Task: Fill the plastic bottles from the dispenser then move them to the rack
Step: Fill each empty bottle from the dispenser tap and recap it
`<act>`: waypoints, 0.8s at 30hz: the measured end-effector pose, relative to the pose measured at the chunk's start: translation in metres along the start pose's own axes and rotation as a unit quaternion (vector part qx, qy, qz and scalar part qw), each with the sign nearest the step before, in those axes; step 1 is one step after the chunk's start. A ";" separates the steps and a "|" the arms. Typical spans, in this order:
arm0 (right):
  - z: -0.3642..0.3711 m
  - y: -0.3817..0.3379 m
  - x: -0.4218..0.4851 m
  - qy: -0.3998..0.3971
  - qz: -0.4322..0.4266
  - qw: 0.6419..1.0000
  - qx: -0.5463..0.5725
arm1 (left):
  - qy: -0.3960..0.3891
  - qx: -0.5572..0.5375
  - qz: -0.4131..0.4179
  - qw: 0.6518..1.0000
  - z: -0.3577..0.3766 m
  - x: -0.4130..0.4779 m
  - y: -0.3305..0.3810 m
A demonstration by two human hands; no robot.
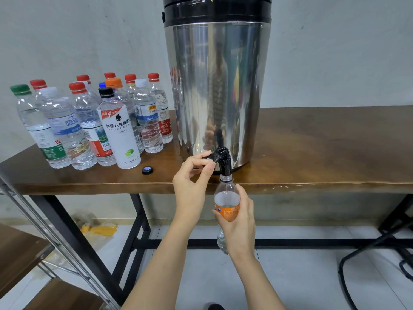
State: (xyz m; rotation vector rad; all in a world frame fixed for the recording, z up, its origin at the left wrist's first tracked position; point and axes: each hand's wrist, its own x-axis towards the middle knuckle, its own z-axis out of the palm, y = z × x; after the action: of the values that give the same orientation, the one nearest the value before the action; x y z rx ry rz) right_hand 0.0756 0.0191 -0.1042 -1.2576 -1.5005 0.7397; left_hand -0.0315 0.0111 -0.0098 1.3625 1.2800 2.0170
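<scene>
Our left hand (191,176) pinched the lever (211,155) of the steel dispenser (216,86), thumb and forefinger curled round it. Our right hand (241,221) gripped the orange-labelled bottle (226,190), its mouth right under the spout, just off the table's (324,153) near edge. Capped bottles (89,121) stood at far left, with a loose cap (147,170) beside them.

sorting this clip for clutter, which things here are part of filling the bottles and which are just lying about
In the job: dispenser, tap lever pinched by the left hand, orange-label bottle in the right hand, capped bottles, loose black cap, rack.
Lying about: yellow wrapping on the floor, black cables at the right.
</scene>
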 end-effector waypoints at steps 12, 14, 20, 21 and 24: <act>0.001 0.001 0.000 0.000 -0.006 1.000 0.000 | 0.000 -0.003 0.001 1.000 0.000 0.000 -0.001; 0.001 0.001 0.000 -0.001 -0.005 1.000 0.000 | 0.000 -0.001 -0.001 1.000 0.000 0.000 0.000; 0.000 0.001 -0.001 0.000 -0.006 1.000 0.008 | 0.000 0.002 -0.003 1.000 0.000 -0.001 0.001; 0.000 0.001 -0.001 0.000 -0.005 1.000 0.009 | 0.001 0.002 -0.003 1.000 0.000 -0.001 0.001; 0.000 0.000 -0.001 -0.001 -0.005 1.000 0.014 | 0.000 -0.001 -0.001 1.000 0.000 -0.001 0.000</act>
State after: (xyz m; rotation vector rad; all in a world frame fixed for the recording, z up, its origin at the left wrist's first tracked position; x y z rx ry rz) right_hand 0.0755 0.0181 -0.1048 -1.2280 -1.4925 0.7523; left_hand -0.0312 0.0099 -0.0100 1.3597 1.2796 2.0167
